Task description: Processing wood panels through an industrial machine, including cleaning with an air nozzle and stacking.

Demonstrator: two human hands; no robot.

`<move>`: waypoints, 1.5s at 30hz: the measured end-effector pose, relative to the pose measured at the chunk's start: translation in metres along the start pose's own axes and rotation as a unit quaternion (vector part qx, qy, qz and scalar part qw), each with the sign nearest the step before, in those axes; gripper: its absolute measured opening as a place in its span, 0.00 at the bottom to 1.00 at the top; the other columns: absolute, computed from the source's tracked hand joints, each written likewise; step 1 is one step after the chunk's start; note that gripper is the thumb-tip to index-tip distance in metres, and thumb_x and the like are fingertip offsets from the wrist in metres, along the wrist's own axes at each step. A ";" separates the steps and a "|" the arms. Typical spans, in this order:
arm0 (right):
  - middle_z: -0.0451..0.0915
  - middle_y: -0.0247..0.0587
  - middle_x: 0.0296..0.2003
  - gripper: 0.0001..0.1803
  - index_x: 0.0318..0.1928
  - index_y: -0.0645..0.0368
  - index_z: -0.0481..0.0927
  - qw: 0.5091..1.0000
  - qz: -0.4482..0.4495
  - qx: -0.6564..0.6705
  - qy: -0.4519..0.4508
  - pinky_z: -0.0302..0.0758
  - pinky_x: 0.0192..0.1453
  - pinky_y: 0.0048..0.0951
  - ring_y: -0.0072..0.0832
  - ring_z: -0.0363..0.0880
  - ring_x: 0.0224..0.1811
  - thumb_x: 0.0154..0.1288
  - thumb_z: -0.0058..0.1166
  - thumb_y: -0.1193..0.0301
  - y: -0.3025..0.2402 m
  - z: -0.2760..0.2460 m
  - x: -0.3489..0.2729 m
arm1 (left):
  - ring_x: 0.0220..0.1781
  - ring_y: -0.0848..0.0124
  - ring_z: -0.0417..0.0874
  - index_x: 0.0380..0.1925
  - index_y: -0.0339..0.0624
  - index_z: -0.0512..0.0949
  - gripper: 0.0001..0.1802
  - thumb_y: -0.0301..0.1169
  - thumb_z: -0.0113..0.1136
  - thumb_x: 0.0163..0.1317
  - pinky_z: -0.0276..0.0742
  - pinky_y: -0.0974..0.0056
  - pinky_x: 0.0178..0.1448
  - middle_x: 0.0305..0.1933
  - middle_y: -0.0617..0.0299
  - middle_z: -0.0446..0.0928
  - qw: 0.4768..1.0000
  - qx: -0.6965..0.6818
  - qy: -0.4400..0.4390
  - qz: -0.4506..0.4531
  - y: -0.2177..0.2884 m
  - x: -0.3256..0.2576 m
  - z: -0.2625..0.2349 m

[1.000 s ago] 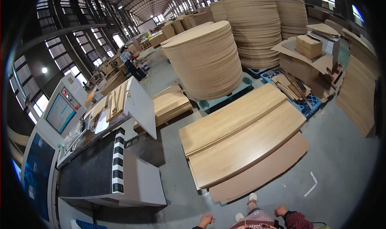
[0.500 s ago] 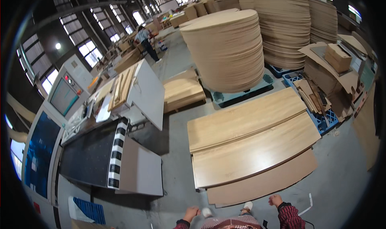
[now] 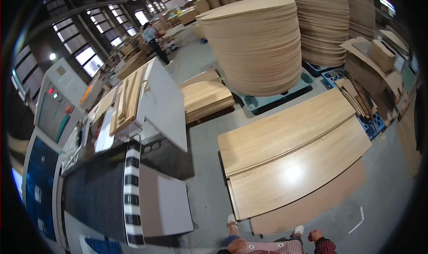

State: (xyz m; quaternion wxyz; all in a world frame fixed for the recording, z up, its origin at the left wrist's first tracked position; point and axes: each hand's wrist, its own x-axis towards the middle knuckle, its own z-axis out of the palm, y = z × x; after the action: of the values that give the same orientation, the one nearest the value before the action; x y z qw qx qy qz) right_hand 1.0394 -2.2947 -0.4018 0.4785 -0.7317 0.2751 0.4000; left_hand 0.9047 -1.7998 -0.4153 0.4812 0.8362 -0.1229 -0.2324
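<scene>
Low at the bottom edge, my left hand [image 3: 236, 245] hangs beside the checked apron [image 3: 272, 247]; its fingers are not clear. My right hand [image 3: 315, 235] hangs just right of my foot, fingers curled in, with nothing visible in it. Neither hand touches the two low stacks of wood-grain boards ahead. The nearer stack [image 3: 263, 187] has a curved front edge and a glossy top; the farther stack [image 3: 272, 142] lies right behind it. A brown sheet [image 3: 312, 205] sticks out under the nearer one, close to my feet.
A machine with a dark bed [image 3: 96, 191], a black-and-white striped edge [image 3: 132, 187] and a control panel [image 3: 55, 102] stands at left. Behind the boards, tall stacks of round-edged panels [image 3: 258, 49] sit on pallets [image 3: 276, 98]. Scrap wood [image 3: 356, 95] lies at right. A person [image 3: 154, 42] stands far off.
My view has turned left, and the boards now sit farther right in it. I have stepped; my feet are wider apart. My left hand has drawn closer to the apron.
</scene>
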 end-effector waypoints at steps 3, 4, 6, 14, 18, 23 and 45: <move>0.78 0.42 0.25 0.08 0.29 0.49 0.79 0.747 -0.422 -0.510 0.065 0.74 0.36 0.40 0.37 0.78 0.34 0.49 0.52 0.62 0.040 0.101 0.039 | 0.32 0.62 0.76 0.23 0.41 0.71 0.07 0.33 0.52 0.52 0.72 0.59 0.37 0.29 0.56 0.73 0.959 0.238 0.061 -0.141 -0.055 -0.043 -0.014; 0.78 0.40 0.28 0.09 0.28 0.50 0.79 0.624 -0.382 -0.673 -0.111 0.74 0.36 0.36 0.38 0.77 0.37 0.49 0.50 0.63 -0.011 0.144 0.011 | 0.31 0.60 0.76 0.22 0.42 0.70 0.08 0.34 0.54 0.51 0.73 0.58 0.36 0.30 0.55 0.73 0.923 0.310 0.080 -0.215 -0.063 -0.081 0.004; 0.78 0.41 0.25 0.11 0.25 0.56 0.77 0.925 -0.184 -0.301 -0.145 0.72 0.34 0.33 0.34 0.76 0.29 0.55 0.45 0.64 -0.055 0.211 -0.030 | 0.33 0.59 0.77 0.28 0.43 0.75 0.10 0.38 0.54 0.53 0.73 0.55 0.36 0.35 0.55 0.75 0.935 0.135 0.002 -0.327 -0.053 -0.061 -0.052; 0.74 0.37 0.18 0.12 0.27 0.58 0.76 0.944 -0.178 -0.133 -0.246 0.69 0.25 0.27 0.25 0.73 0.17 0.60 0.41 0.67 -0.211 0.408 0.042 | 0.52 0.52 0.71 0.56 0.44 0.63 0.28 0.45 0.47 0.58 0.69 0.52 0.51 0.55 0.46 0.66 0.819 -0.051 0.110 -0.560 -0.044 -0.074 -0.033; 0.76 0.50 0.23 0.08 0.27 0.57 0.75 0.854 -0.368 -0.362 -0.063 0.72 0.30 0.39 0.42 0.75 0.25 0.53 0.43 0.69 -0.218 0.425 0.158 | 0.45 0.58 0.76 0.52 0.42 0.68 0.24 0.41 0.49 0.58 0.72 0.60 0.46 0.48 0.49 0.72 0.798 0.329 0.089 -0.498 -0.008 -0.058 0.004; 0.75 0.50 0.38 0.11 0.35 0.59 0.75 0.799 -0.401 -0.446 0.035 0.71 0.42 0.40 0.45 0.73 0.40 0.52 0.47 0.69 -0.294 0.461 0.225 | 0.48 0.41 0.68 0.54 0.34 0.62 0.31 0.42 0.50 0.55 0.64 0.46 0.53 0.52 0.31 0.63 0.864 0.233 0.096 -0.435 -0.010 -0.060 -0.029; 0.50 0.38 0.65 0.27 0.60 0.62 0.58 0.567 -0.551 -0.608 0.072 0.49 0.66 0.33 0.35 0.44 0.68 0.59 0.36 0.71 -0.363 0.526 0.311 | 0.51 0.45 0.66 0.55 0.45 0.64 0.28 0.41 0.50 0.53 0.64 0.46 0.53 0.56 0.39 0.61 0.844 0.174 0.093 -0.499 -0.041 -0.036 -0.086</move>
State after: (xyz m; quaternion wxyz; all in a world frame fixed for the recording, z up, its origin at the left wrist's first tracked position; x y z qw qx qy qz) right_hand 1.3193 -1.6747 -0.6081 0.0274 -0.8860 -0.4562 0.0777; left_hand 0.9166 -1.6998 -0.4044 0.1557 0.8725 0.3174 -0.3373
